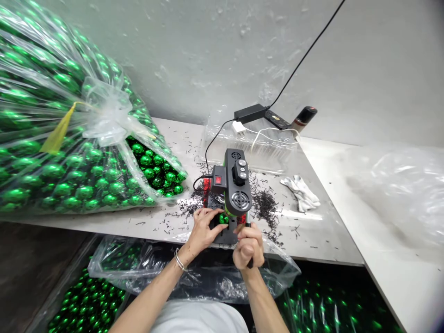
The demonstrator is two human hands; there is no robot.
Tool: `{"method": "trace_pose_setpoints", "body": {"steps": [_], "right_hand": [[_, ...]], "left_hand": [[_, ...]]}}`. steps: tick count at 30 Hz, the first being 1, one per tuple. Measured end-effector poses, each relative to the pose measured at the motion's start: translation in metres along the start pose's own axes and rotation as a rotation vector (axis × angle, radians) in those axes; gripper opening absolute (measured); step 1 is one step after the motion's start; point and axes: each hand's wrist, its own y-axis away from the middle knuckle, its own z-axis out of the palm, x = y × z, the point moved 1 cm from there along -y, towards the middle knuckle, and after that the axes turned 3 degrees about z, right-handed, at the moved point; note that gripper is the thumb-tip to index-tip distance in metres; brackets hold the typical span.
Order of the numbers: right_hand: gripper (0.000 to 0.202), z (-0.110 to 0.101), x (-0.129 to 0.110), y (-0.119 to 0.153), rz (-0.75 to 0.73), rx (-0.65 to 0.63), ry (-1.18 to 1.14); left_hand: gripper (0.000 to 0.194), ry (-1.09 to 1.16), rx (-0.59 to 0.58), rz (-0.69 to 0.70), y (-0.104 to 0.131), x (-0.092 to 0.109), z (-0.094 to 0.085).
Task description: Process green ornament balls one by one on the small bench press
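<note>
Green metallic baubles (149, 173) are filling the clear plastic sack (62, 187) on the left of the bench (322, 236), some showing at its opening. Rightward, my left hand (204, 229) is pinching a single bauble (224, 218) between thumb and index finger, barely parted, at the lower front of the black lever machine (237, 175). My right hand (249, 245) is gripping the lever handle (248, 218), fingers curled closed. Farther right, black scraps (265, 203) are lying on the bench, and a white glove (301, 193) is resting beyond them. I am judging this step as positioning the bauble at the machine; the next move is probably calling for steady fingertips and a controlled lever stroke.
</note>
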Motion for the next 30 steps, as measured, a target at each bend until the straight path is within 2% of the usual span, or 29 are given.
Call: {"method": "trace_pose_setpoints", "body": {"steps": [7,10,12,15,17,19,21,23,24,27,30], "right_hand": [[0.032,-0.002,0.002,-0.001,-0.035,-0.081,0.03],[0.031,-0.006,-0.013,-0.023,-0.003,-0.074,0.024],[0.03,-0.01,-0.029,-0.047,0.075,-0.061,0.006],[0.03,-0.014,-0.05,-0.08,0.189,-0.096,-0.025],[0.03,-0.015,-0.056,-0.091,0.21,-0.112,-0.035],[0.03,-0.014,-0.057,-0.092,0.191,-0.094,-0.037],[0.03,-0.013,-0.053,-0.085,0.159,-0.066,-0.035],[0.03,-0.011,-0.049,-0.077,0.135,-0.047,-0.037],[0.03,-0.01,-0.047,-0.075,0.125,-0.041,-0.039],[0.03,-0.009,-0.045,-0.071,0.108,-0.043,-0.039],[0.03,-0.01,-0.046,-0.071,0.1,-0.049,-0.03]], "left_hand": [[0.036,0.055,-0.005,-0.032,-0.002,0.0,-0.002],[0.036,0.076,0.004,-0.034,-0.006,0.001,-0.001],[0.034,0.091,0.014,-0.05,-0.006,0.002,-0.001],[0.03,0.093,0.065,-0.056,0.011,0.005,-0.004],[0.031,0.07,0.084,0.013,0.031,0.008,-0.009],[0.043,0.027,0.074,0.128,0.052,0.011,-0.015],[0.066,-0.026,0.082,0.225,0.061,0.011,-0.023],[0.073,-0.099,0.14,0.252,0.049,0.007,-0.036],[0.066,-0.15,0.183,0.236,0.036,0.004,-0.044],[0.028,-0.386,0.311,0.085,-0.023,-0.009,-0.074],[0.026,-0.616,0.264,-0.057,-0.078,-0.022,-0.096]]}}
